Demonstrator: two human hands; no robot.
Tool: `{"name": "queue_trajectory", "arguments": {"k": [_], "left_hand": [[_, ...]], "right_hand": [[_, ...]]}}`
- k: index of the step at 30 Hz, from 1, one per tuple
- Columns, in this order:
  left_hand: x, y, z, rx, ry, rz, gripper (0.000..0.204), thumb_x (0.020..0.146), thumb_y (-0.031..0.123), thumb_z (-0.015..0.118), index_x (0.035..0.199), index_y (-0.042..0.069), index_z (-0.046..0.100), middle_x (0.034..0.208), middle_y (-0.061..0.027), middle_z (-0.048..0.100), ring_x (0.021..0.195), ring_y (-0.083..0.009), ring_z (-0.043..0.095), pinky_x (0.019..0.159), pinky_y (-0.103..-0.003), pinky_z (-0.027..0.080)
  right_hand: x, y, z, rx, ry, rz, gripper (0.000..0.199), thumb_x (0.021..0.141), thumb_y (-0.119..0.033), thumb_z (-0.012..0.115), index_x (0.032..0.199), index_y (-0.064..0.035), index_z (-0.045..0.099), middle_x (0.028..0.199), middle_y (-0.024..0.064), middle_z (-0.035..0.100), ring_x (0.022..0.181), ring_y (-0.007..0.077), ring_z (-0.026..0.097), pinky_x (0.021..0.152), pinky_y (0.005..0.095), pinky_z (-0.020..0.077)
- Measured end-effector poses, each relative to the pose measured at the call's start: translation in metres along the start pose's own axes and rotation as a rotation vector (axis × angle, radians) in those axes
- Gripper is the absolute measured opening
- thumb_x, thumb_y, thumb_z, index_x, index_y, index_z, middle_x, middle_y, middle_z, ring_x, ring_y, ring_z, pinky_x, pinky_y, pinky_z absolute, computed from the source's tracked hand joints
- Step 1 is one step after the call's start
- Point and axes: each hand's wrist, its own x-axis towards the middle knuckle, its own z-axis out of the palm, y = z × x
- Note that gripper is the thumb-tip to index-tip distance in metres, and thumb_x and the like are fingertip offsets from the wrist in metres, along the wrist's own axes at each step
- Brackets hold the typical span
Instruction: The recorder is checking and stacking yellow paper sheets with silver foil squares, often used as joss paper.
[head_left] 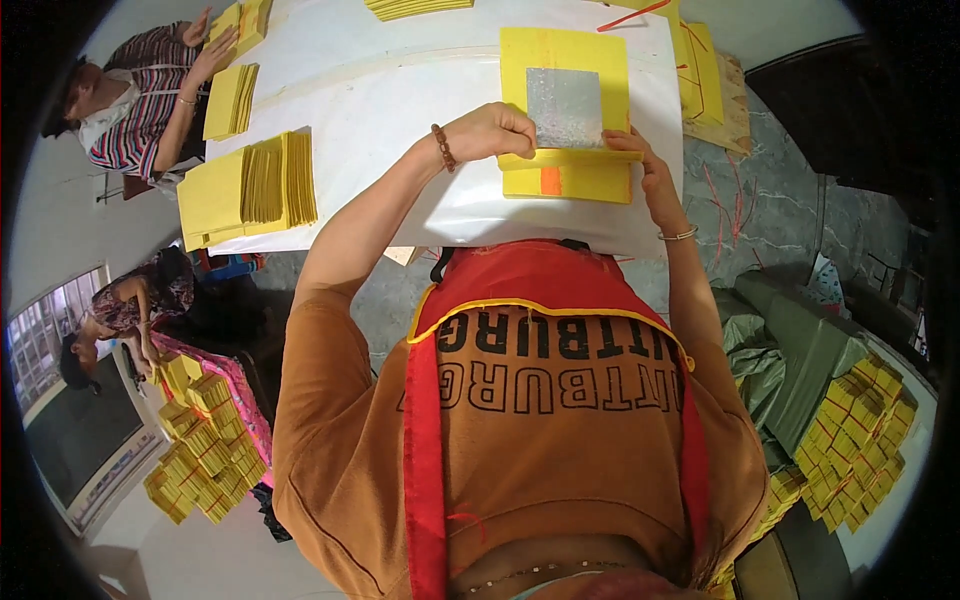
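Near the close edge of the white-covered bench, all eyes on the yellow paper sheet — flat, matte, oblong, carrying a shiny, speckled silver foil square, with a narrow paper fold running straight across just below the foil. The left hand is curled, thumb and forefinger pinching the fold toward its left end; the right hand bends its fingers over the right end, though whether they squeeze it I cannot tell. An orange stripe shows on the paper nearest the red apron. Over on the left — ridged, tightly layered yellow paper stacks, and beyond them a co-worker in a striped top, hands at a yellow bundle.
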Motion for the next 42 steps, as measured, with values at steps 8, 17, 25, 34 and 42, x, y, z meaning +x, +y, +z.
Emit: {"name": "queue_trajectory", "arguments": {"k": [8,17,25,34,42], "left_hand": [[-0.022,0.010,0.006,0.036,0.008,-0.012,0.028,0.075,0.028,0.068,0.091,0.005,0.066,0.084,-0.0029,0.063,0.078,-0.0104,0.053,0.070,-0.026,0.043],[-0.017,-0.033,0.023,0.990,0.559,0.543,0.042,0.072,0.001,0.056,0.110,0.017,0.061,0.114,-0.0047,0.057,0.107,-0.0230,0.048,0.085,-0.036,0.036],[-0.046,-0.021,0.038,1.073,0.530,0.647,0.034,0.074,0.004,0.055,0.106,0.015,0.062,0.106,-0.0043,0.061,0.097,-0.0208,0.055,0.081,-0.034,0.039],[-0.009,-0.013,0.031,0.423,0.709,0.113,0.023,0.088,0.023,0.054,0.079,0.002,0.058,0.065,-0.0129,0.058,0.059,-0.0250,0.056,0.054,-0.036,0.042],[0.019,-0.036,0.014,-0.063,0.688,-0.084,0.033,0.085,0.023,0.059,0.063,0.001,0.047,0.050,-0.0055,0.047,0.046,-0.0127,0.043,0.045,-0.030,0.035]], "right_hand": [[-0.001,0.008,0.010,-0.062,0.138,0.080,0.024,0.084,-0.007,0.061,0.108,-0.0053,0.061,0.121,0.0077,0.055,0.126,0.0247,0.038,0.103,0.0352,0.0324],[0.006,0.002,0.010,-0.257,0.159,-0.022,0.024,0.081,-0.012,0.063,0.105,-0.0125,0.063,0.124,0.0051,0.053,0.127,0.0260,0.037,0.103,0.0372,0.0302],[-0.003,-0.039,0.011,-0.875,-0.123,-0.204,0.024,0.076,-0.022,0.067,0.099,-0.0157,0.064,0.117,0.0010,0.059,0.119,0.0242,0.047,0.100,0.0395,0.0285],[0.019,-0.025,0.021,-0.138,0.180,0.436,0.028,0.081,-0.018,0.064,0.106,-0.0057,0.060,0.096,0.0061,0.064,0.086,0.0140,0.060,0.068,0.0244,0.0430],[0.042,-0.018,0.022,-0.152,0.432,0.322,0.041,0.080,-0.013,0.066,0.119,-0.0074,0.053,0.080,0.0013,0.059,0.065,0.0059,0.051,0.060,0.0225,0.0437]]}}
